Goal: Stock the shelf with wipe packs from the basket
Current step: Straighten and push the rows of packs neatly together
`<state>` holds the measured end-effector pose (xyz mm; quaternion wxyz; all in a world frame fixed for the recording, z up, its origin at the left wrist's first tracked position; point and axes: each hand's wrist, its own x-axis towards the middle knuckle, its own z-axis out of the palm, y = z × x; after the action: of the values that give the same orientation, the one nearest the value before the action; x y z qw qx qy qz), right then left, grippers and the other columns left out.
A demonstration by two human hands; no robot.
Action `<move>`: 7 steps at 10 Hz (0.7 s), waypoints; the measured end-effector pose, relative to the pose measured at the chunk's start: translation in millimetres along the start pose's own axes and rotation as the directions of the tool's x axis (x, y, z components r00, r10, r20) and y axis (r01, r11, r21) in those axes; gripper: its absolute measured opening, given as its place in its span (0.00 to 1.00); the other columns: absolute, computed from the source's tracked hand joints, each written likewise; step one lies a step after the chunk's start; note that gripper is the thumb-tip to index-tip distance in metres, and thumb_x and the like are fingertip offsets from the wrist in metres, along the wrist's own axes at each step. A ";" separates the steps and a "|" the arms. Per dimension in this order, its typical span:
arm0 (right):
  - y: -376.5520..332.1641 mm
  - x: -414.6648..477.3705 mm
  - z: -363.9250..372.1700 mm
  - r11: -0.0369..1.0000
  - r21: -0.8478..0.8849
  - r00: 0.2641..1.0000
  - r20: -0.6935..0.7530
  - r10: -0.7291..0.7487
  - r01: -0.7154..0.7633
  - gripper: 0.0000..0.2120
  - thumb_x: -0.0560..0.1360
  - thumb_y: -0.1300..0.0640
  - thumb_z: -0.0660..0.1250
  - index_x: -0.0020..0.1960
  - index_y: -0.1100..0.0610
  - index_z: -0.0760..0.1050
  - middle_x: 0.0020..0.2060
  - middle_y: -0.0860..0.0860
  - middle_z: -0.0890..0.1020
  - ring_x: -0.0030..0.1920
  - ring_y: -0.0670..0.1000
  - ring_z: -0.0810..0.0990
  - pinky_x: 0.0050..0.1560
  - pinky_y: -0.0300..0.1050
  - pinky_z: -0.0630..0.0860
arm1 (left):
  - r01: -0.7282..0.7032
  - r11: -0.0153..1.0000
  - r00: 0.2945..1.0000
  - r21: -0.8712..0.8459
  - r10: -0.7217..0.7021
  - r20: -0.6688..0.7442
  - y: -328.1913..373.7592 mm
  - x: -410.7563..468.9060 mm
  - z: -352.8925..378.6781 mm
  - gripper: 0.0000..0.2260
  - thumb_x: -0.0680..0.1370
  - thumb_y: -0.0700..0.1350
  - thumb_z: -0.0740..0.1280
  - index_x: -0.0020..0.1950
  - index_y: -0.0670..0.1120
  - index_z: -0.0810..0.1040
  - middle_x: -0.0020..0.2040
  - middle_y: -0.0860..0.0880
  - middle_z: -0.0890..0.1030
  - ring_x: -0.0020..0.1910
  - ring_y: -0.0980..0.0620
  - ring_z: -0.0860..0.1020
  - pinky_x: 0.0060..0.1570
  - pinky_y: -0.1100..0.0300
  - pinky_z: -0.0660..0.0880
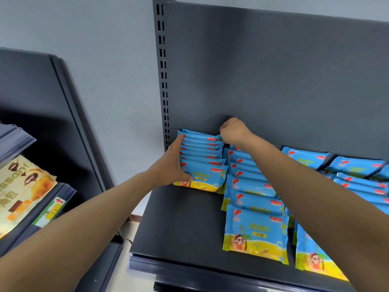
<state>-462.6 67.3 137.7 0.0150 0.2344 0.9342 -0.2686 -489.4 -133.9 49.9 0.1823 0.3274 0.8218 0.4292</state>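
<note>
The left hand (171,165) pressed flat-fingered against the wipe packs (202,157) at the back-left corner of the shelf (179,220). The right hand (233,131) gripped the rearmost one. Bare shelf lay toward the front edge.

Second-row wipe pack (255,230), frontmost, towards the front edge of the shelf (179,218): yellow oval label reading "10片装". There is a red brand mark at its upper left and a red strip at its upper right, the lettering too small to read.
Left-row wipe pack (205,178), frontmost, by the shelf's left edge: same yellow oval, "10片" legible, the rest blurred.
Croissant package (19,186), on the neighbouring unit at far left: Latin letters "ssant" and, below them, "角包". The start of both is cut off.
Price-rail label (55,205), beneath that package: red arrow on white, and a yellow tag with unreadable digits.
</note>
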 end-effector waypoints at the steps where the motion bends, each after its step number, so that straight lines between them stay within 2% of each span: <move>1: 3.8 -0.3 -3.6 0.995 0.100 1.000 0.012 -0.006 0.005 0.05 0.75 0.66 0.57 0.45 0.59 0.71 0.44 0.56 0.74 0.44 0.53 0.72 0.47 0.46 0.74 | 0.009 1.000 1.000 0.004 -0.009 0.009 -1.3 1.2 0.1 0.54 0.64 0.40 0.78 0.75 0.54 0.40 0.70 0.51 0.60 0.66 0.53 0.67 0.64 0.50 0.72; 2: 14.9 1.3 -4.7 0.986 0.167 1.000 -0.008 0.026 -0.025 0.04 0.75 0.64 0.59 0.45 0.59 0.72 0.45 0.58 0.75 0.44 0.54 0.74 0.53 0.50 0.76 | 0.020 0.998 0.999 0.054 -0.022 0.041 -2.4 2.5 -4.3 0.55 0.64 0.41 0.78 0.75 0.52 0.38 0.72 0.53 0.54 0.67 0.55 0.62 0.67 0.54 0.68; 3: 13.8 -1.7 2.7 0.986 0.158 0.998 0.019 0.055 -0.057 0.08 0.75 0.64 0.60 0.37 0.58 0.69 0.43 0.58 0.76 0.42 0.55 0.75 0.47 0.48 0.77 | 0.027 0.998 0.998 0.052 -0.030 0.054 -1.6 3.0 -5.3 0.55 0.64 0.41 0.78 0.75 0.51 0.40 0.72 0.53 0.53 0.68 0.53 0.62 0.67 0.52 0.68; 4: 4.3 -3.7 9.9 0.972 0.228 0.998 0.042 0.051 -0.059 0.08 0.76 0.59 0.63 0.38 0.60 0.72 0.36 0.55 0.74 0.35 0.52 0.75 0.39 0.44 0.76 | 0.030 0.998 0.999 0.061 -0.032 0.024 -2.5 2.4 -4.7 0.54 0.64 0.42 0.78 0.75 0.52 0.40 0.72 0.53 0.53 0.68 0.53 0.63 0.66 0.54 0.69; 5: 1.5 -1.7 15.7 0.975 0.222 1.000 0.013 0.024 -0.027 0.13 0.77 0.57 0.63 0.51 0.67 0.77 0.41 0.58 0.77 0.41 0.53 0.77 0.44 0.46 0.77 | 0.039 0.986 0.999 0.165 -0.039 -0.007 -4.4 1.5 -5.6 0.53 0.66 0.46 0.77 0.75 0.52 0.40 0.72 0.53 0.52 0.66 0.53 0.64 0.64 0.59 0.68; 6: 1.4 -1.9 18.2 0.982 0.186 0.999 -0.028 0.025 -0.020 0.17 0.77 0.55 0.63 0.56 0.68 0.76 0.43 0.59 0.78 0.45 0.54 0.77 0.55 0.51 0.77 | 0.031 0.966 0.999 0.258 -0.019 -0.049 -4.2 -1.1 -5.9 0.51 0.66 0.48 0.76 0.76 0.51 0.42 0.70 0.52 0.55 0.61 0.55 0.66 0.58 0.64 0.69; 7: 0.3 -3.6 19.2 0.996 0.093 0.997 -0.075 -0.002 0.010 0.15 0.77 0.56 0.63 0.56 0.67 0.77 0.52 0.59 0.81 0.54 0.56 0.79 0.57 0.49 0.76 | -0.002 0.909 0.996 0.417 0.037 -0.077 -1.0 -4.9 -5.1 0.51 0.65 0.53 0.76 0.75 0.51 0.44 0.72 0.51 0.49 0.66 0.50 0.63 0.62 0.60 0.67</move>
<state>-461.1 56.2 121.7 -0.0319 0.2420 0.9212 -0.3030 -489.2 -140.6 52.0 0.0699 0.3488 0.8979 0.2591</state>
